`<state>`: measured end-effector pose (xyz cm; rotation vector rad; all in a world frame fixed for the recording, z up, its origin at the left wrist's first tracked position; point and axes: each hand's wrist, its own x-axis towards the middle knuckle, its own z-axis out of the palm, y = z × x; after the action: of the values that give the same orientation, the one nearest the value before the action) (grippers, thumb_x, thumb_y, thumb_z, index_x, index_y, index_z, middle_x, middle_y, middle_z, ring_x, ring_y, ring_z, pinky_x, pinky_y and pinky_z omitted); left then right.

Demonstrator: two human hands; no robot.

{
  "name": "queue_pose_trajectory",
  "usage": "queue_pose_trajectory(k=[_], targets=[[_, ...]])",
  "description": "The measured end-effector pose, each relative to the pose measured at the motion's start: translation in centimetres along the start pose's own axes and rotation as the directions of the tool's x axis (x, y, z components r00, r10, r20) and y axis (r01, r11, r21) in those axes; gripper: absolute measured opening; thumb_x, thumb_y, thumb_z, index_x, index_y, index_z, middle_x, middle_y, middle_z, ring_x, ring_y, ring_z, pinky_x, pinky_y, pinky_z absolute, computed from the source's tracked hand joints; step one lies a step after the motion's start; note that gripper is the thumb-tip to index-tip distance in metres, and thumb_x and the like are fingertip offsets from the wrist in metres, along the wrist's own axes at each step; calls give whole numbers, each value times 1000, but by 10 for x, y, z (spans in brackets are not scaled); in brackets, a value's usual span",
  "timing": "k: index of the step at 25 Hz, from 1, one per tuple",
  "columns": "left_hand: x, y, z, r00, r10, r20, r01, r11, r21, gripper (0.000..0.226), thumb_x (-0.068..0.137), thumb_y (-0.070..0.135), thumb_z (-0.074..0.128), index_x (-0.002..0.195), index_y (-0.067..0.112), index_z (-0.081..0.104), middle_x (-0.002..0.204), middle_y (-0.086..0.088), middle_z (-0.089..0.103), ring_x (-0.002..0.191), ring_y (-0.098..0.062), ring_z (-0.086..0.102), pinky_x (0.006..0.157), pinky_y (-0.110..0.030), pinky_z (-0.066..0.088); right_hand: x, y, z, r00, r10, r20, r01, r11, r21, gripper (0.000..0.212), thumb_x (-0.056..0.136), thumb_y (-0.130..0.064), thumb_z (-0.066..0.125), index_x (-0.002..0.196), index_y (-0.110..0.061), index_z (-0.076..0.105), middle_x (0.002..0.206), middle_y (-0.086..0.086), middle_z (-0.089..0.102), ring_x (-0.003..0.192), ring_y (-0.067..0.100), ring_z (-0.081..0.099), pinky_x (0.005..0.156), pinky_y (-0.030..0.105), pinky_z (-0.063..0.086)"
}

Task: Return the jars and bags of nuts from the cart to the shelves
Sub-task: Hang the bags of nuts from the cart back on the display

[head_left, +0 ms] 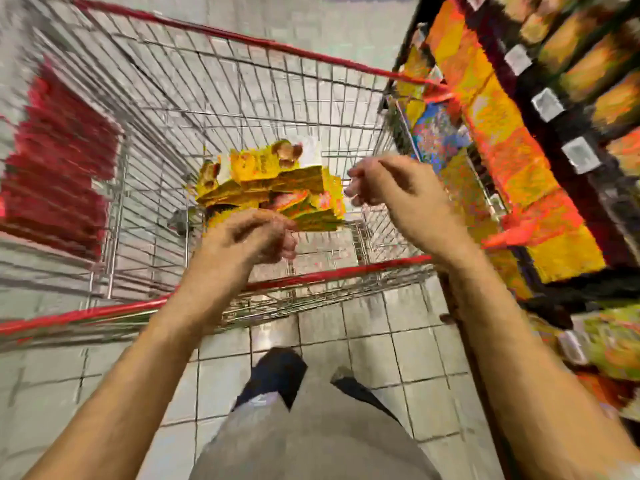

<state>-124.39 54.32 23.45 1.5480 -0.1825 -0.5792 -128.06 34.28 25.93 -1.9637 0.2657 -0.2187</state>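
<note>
Bags of nuts (273,188) lie just beyond the left hand (249,237), its grip unclear. The right hand (388,188) hangs loosely curled, empty.

Pale grey tiled floor (381,341), dark grout lines, faint glossy sheen on tiles
</note>
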Motion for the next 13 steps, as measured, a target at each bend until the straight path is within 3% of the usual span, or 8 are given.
queue_pose_trajectory(k=[3, 5, 8, 13], targets=[[41, -4, -16, 977, -190, -100, 185, 981, -51, 21, 92, 4, 49, 79, 10, 64, 61, -1, 69, 57, -13, 67, 66, -24, 54, 105, 32, 11, 986, -12, 168, 36, 989, -143, 21, 91, -29, 47, 76, -25, 60, 78, 8, 69, 77, 31, 64, 70, 39, 49], [87, -19, -36, 935, -344, -87, 332, 935, -128, 19, 93, 5, 46, 81, 6, 61, 58, -2, 68, 53, -12, 66, 60, -22, 52, 169, 69, 27, 979, 15, 203, 50, 949, -310, 24, 94, -21, 46, 80, -18, 65, 86, 15, 70, 83, 34, 63, 71, 36, 45], [162, -57, -59, 817, -575, -40, 556, 805, -209, 25, 97, 15, 42, 77, 9, 57, 58, -2, 66, 50, -11, 65, 55, -21, 49, 239, 137, 58, 972, 98, 212, 32, 842, -538, 26, 96, -16, 45, 96, -5, 68, 101, 20, 68, 95, 35, 61, 74, 34, 38], [287, -155, -52, 691, -714, -115, 612, 663, -431, 30, 97, 28, 43, 72, 16, 51, 58, 0, 59, 55, -12, 54, 46, -19, 47, 323, 243, 121, 882, 174, 439, 198, 708, -678, 30, 97, -18, 40, 115, -1, 56, 117, 24, 57, 111, 37, 53, 91, 40, 41]])
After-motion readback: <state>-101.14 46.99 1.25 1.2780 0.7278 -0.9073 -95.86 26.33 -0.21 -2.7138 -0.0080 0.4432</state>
